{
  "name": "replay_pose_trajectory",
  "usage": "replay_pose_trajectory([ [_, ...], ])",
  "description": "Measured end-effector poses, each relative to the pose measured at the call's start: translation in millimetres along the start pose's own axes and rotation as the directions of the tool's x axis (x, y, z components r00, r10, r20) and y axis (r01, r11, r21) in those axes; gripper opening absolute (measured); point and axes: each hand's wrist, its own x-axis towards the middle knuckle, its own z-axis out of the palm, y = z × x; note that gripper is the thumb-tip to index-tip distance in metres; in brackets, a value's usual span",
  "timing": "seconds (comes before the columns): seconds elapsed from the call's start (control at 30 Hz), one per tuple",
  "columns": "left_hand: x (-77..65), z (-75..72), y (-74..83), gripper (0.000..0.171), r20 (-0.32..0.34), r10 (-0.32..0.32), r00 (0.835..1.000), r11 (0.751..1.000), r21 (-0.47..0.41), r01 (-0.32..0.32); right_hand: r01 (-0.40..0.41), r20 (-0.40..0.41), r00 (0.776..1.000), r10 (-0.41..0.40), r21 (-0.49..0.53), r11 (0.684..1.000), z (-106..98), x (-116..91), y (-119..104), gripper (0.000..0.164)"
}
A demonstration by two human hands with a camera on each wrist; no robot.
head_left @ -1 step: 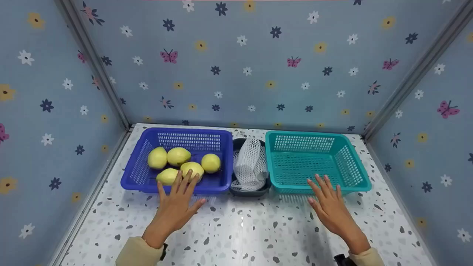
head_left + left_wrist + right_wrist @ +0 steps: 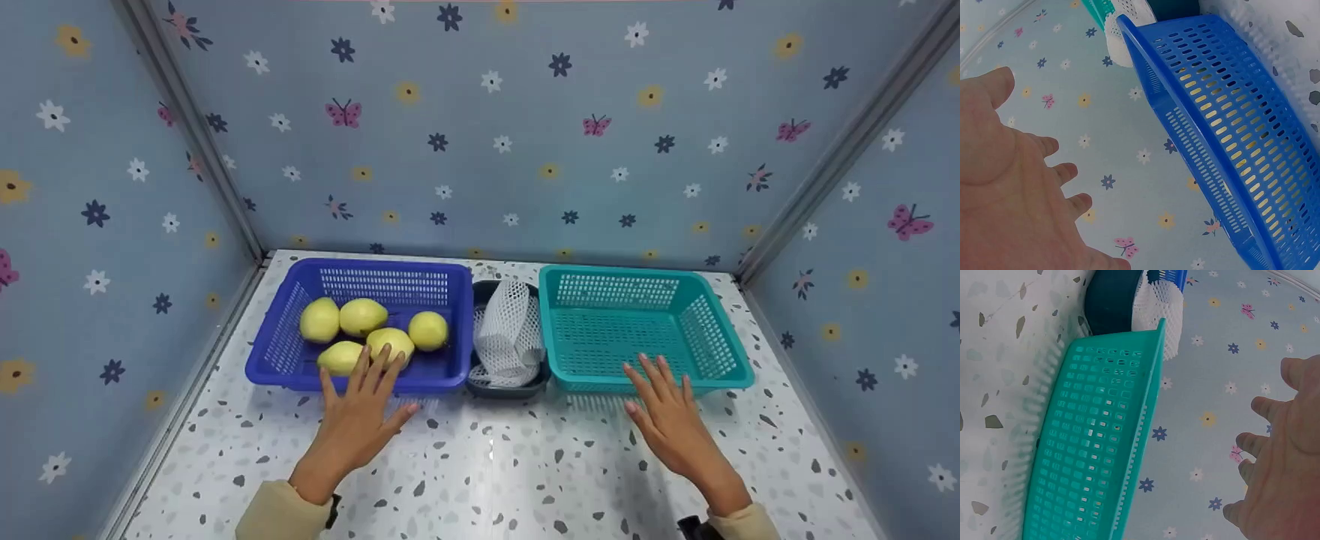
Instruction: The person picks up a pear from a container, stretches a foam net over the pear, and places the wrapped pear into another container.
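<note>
Looks unstarted, all handling left. Gripping nothing with left hand near blue basket, nor with right hand near green basket; splayed wide on both. Five yellow fruits in blue basket, white netting in dark bin between baskets.

Seems to be a small boxed-in work booth, can't tell inside what building

Got pale blue walls on three sides, printed with flowers and butterflies, plus grey metal strips down the corners. Has a speckled white tabletop fitted in between, with a blue basket and a green basket lined up near the back.
</note>
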Motion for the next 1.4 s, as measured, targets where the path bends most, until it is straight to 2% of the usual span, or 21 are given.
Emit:
replay_pose_trajectory([
  [0.2,-0.9,-1.0,-1.0,0.068,-0.005,-0.002,1.000,1.000,0.004,0.002,-0.007,0.011,1.000,0.007,-0.011,1.000,-0.7,3.1,-1.9,0.056],
  [0.43,1.6,-1.9,-2.8,0.068,0.003,-0.011,1.000,1.000,0.018,0.011,0.020,-0.022,1.000,-0.020,-0.016,1.000,1.1,9.0,-1.6,0.055],
  [0.9,31.1,-0.4,-10.6,0.067,0.000,0.044,0.999,0.998,0.039,-0.044,0.051,-0.007,0.999,-0.052,-0.033,0.998,8.1,39.4,6.4,0.055],
  [1.13,53.5,2.4,-16.9,0.067,0.091,0.059,0.994,0.995,0.081,-0.066,0.048,-0.001,0.999,-0.048,-0.060,0.997,15.7,54.9,13.8,0.054],
  [1.3,70.6,3.8,-22.8,0.068,0.160,0.082,0.984,0.987,0.121,-0.102,0.048,0.012,0.999,-0.047,-0.061,0.997,23.8,63.9,19.4,0.053],
  [1.4,81.5,4.5,-26.0,0.069,0.212,0.083,0.974,0.987,0.114,-0.109,0.052,0.011,0.999,-0.051,-0.070,0.996,29.6,68.6,21.9,0.053],
])
